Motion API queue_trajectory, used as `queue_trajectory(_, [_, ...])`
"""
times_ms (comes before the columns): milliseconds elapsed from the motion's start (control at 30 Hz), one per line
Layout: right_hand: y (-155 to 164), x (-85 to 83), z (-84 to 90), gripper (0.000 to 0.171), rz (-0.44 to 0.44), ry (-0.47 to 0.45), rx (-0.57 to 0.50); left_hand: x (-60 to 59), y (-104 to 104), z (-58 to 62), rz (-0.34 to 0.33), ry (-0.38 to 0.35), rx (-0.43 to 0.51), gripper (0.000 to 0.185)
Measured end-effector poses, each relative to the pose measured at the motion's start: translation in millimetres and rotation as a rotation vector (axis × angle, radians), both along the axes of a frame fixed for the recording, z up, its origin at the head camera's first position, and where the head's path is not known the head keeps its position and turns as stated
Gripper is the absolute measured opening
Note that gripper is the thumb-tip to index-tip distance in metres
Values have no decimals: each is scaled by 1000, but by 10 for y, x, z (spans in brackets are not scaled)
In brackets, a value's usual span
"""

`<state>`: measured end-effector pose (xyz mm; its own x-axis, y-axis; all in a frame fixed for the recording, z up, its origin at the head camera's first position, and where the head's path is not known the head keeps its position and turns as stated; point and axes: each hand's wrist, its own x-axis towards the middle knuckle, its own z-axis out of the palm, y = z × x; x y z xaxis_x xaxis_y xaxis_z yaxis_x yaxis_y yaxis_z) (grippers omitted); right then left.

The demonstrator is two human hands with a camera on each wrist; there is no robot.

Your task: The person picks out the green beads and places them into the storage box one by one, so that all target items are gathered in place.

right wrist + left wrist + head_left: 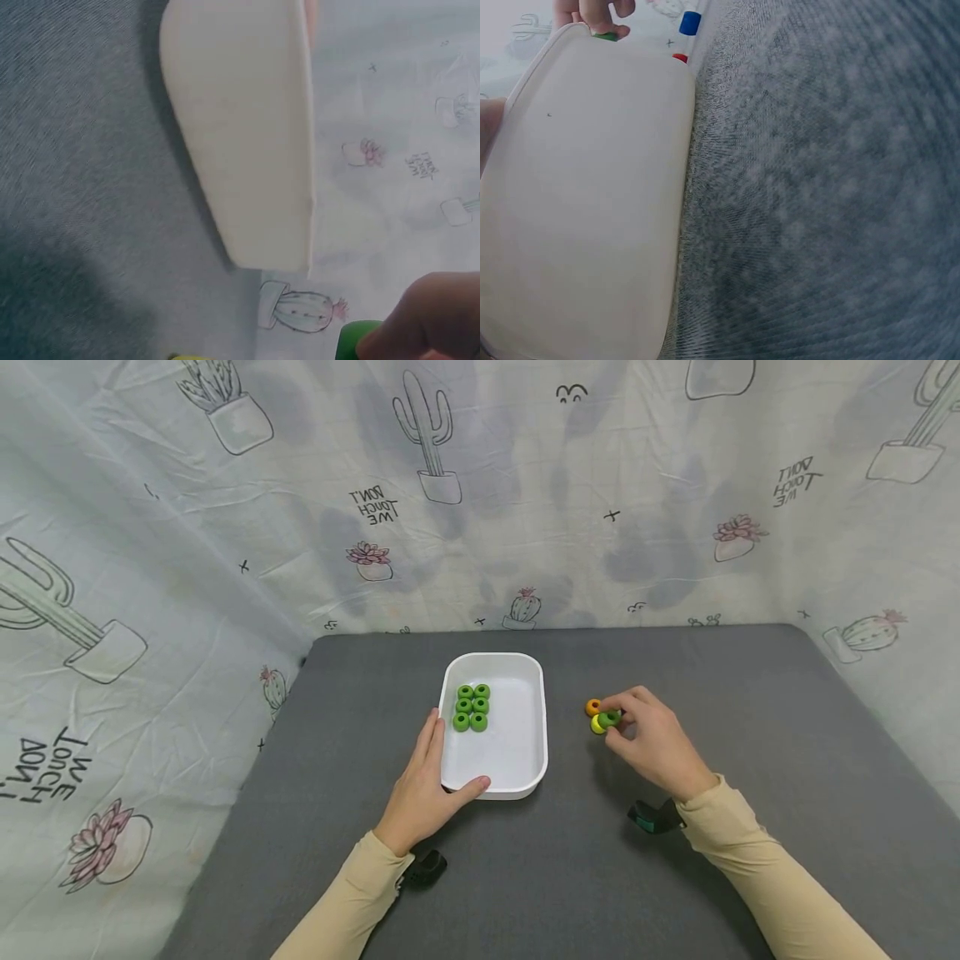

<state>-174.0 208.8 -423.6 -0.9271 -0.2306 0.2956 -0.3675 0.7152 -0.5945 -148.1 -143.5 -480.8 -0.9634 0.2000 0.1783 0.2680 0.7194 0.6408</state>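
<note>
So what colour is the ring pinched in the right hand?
Green ring, pinched by the right hand; clearest in the head view.

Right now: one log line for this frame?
left hand holds white tray rim | tray: six green rings | right hand pinches green ring | orange ring, yellow ring on mat

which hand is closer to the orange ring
Right. The right hand pinches a green ring right beside the orange ring; the left hand grips the white tray, farther away.

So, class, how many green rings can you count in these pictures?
7. Six green rings sit in two columns of three in the white tray, towards its far left. The seventh green ring is pinched in the right hand. More may be hidden under that hand.
</note>
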Motion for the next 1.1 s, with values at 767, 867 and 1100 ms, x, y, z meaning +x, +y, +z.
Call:
queue_trajectory(767, [-680,-129,236,25,215,-57,-41,-2,1,5,3,-3,-3,118])
queue_trajectory(867, [-795,-163,261,24,248,-54,-21,-4,-2,4,2,4,-8,117])
queue_trajectory(1100, [-1011,-276,326,24,301,-62,25,-3,1,11,-1,6,-15,117])
